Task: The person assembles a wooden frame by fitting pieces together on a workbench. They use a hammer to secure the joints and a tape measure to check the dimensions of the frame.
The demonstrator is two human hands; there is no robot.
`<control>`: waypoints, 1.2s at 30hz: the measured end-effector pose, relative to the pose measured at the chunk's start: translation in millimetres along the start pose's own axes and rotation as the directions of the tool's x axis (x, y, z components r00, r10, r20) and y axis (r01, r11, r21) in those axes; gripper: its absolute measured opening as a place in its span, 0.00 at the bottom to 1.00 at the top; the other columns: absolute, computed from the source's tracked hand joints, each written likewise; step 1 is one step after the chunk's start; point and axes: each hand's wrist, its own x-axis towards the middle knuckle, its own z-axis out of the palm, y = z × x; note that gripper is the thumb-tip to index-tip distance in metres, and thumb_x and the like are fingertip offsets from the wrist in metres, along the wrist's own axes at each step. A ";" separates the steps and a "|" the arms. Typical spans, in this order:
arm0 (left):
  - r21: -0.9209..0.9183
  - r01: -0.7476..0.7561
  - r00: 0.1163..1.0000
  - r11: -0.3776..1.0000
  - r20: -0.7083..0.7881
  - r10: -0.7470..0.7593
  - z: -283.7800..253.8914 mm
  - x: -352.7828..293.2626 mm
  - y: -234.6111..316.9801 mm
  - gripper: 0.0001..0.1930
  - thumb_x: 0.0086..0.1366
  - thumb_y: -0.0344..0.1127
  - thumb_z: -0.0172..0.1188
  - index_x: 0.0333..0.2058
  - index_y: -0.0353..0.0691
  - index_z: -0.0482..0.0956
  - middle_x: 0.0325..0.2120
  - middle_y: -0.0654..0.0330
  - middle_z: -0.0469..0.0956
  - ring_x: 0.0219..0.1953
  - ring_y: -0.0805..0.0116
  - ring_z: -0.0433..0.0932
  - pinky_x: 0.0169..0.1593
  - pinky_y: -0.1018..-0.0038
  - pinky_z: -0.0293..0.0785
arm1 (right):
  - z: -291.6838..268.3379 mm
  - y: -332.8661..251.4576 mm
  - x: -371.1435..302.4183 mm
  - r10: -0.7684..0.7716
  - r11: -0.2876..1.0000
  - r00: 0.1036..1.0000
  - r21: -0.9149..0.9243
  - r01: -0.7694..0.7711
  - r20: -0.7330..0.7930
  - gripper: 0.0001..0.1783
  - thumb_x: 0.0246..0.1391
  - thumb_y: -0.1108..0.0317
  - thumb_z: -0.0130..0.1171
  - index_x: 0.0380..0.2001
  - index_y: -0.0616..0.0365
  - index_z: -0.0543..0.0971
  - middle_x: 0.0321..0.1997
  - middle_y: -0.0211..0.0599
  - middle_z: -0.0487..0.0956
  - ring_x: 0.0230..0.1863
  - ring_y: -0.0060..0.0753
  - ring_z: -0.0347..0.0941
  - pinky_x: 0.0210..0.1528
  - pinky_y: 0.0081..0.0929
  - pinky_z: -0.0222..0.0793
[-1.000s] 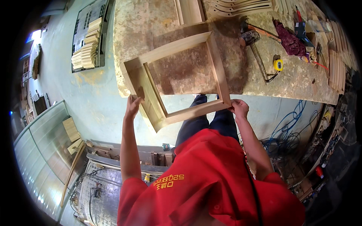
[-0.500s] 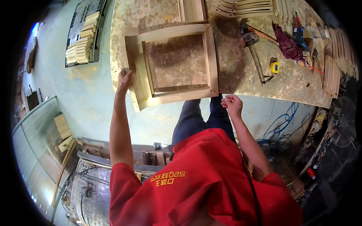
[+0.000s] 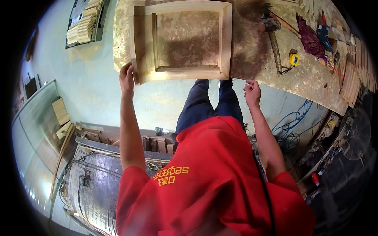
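A pale wooden frame [image 3: 226, 43] lies on the worn workbench [image 3: 252, 67], close to its near edge. It has a broad left side and an open middle that shows the bench top. My left hand [image 3: 126, 80] is at the frame's near left corner, fingers closed on its outer left edge. Off the frame's near right corner, my right hand [image 3: 252, 94] hovers just in front of the bench edge. Its fingers are curled in, and whether anything small sits between them is hidden.
Right of the frame lie a mallet [image 3: 271, 25], a yellow tape measure [image 3: 294, 59] and a dark red cloth [image 3: 309, 37]. Wooden slats [image 3: 349, 84] line the bench's right end. Blue hose [image 3: 295, 118] coils on the floor; more wood pieces [image 3: 84, 27] are stacked at far left.
The frame now sits squarer to the bench edge and higher in view, as the view has also shifted. My left hand has slid to its near corner; my right hand is farther right.
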 end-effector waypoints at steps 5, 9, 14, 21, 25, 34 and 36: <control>-0.079 -0.004 0.930 0.997 -0.367 -0.025 -8.2 -69.2 -71.7 0.22 0.68 0.36 0.57 0.56 0.30 0.69 0.55 0.50 0.75 0.56 0.61 0.74 0.59 0.65 0.74 | -2.4 -7.7 2.4 0.021 1.000 0.997 0.003 -0.021 0.076 0.10 0.62 0.71 0.55 0.45 0.61 0.75 0.24 0.29 0.75 0.25 0.21 0.72 0.29 0.23 0.68; -0.116 0.161 0.931 0.980 -0.312 -0.190 2.7 -121.0 -118.3 0.22 0.67 0.33 0.58 0.56 0.28 0.68 0.51 0.49 0.76 0.48 0.65 0.77 0.51 0.70 0.77 | 3.3 13.5 12.8 -0.176 0.980 0.984 -0.092 0.177 0.011 0.09 0.64 0.71 0.54 0.46 0.60 0.74 0.24 0.27 0.74 0.22 0.16 0.68 0.24 0.18 0.66; -0.034 0.263 0.952 0.964 -0.150 -0.265 24.6 -180.1 -186.3 0.21 0.64 0.30 0.60 0.55 0.32 0.70 0.48 0.52 0.78 0.44 0.66 0.79 0.44 0.71 0.79 | 6.0 -19.0 9.9 -0.039 0.999 0.988 0.038 0.034 0.150 0.09 0.65 0.72 0.52 0.47 0.60 0.75 0.26 0.28 0.76 0.25 0.17 0.70 0.26 0.18 0.66; 0.126 0.308 0.950 0.943 0.010 -0.312 68.0 -223.5 -201.0 0.20 0.65 0.34 0.61 0.54 0.33 0.74 0.47 0.53 0.80 0.45 0.66 0.81 0.43 0.71 0.80 | 9.6 -48.4 15.4 -0.185 0.976 0.977 -0.093 0.195 0.103 0.09 0.63 0.73 0.54 0.45 0.59 0.77 0.35 0.32 0.79 0.33 0.23 0.73 0.37 0.24 0.72; 0.092 0.347 0.938 0.934 -0.020 -0.346 77.3 -254.8 -208.8 0.18 0.68 0.37 0.60 0.53 0.34 0.74 0.46 0.55 0.81 0.43 0.67 0.82 0.42 0.72 0.79 | 5.6 -61.8 42.9 -0.544 0.777 0.817 -0.254 0.576 0.190 0.08 0.57 0.73 0.59 0.41 0.58 0.78 0.37 0.37 0.78 0.38 0.37 0.75 0.42 0.33 0.73; -0.061 0.541 0.835 0.839 -0.085 -0.544 123.4 -337.3 -189.9 0.20 0.65 0.35 0.58 0.53 0.32 0.74 0.46 0.53 0.81 0.42 0.67 0.82 0.43 0.72 0.79 | 94.3 -190.6 91.4 -0.264 -0.113 0.117 -0.151 0.982 0.957 0.09 0.44 0.71 0.67 0.32 0.58 0.82 0.38 0.43 0.82 0.46 0.49 0.78 0.48 0.46 0.72; -0.082 0.574 0.808 0.815 -0.105 -0.579 137.7 -359.0 -190.3 0.20 0.65 0.35 0.58 0.53 0.31 0.74 0.46 0.53 0.82 0.42 0.67 0.82 0.43 0.72 0.79 | 115.1 -198.4 92.5 -0.016 -0.203 0.125 -0.126 0.971 0.992 0.08 0.42 0.72 0.67 0.31 0.58 0.84 0.38 0.45 0.84 0.46 0.49 0.80 0.48 0.44 0.75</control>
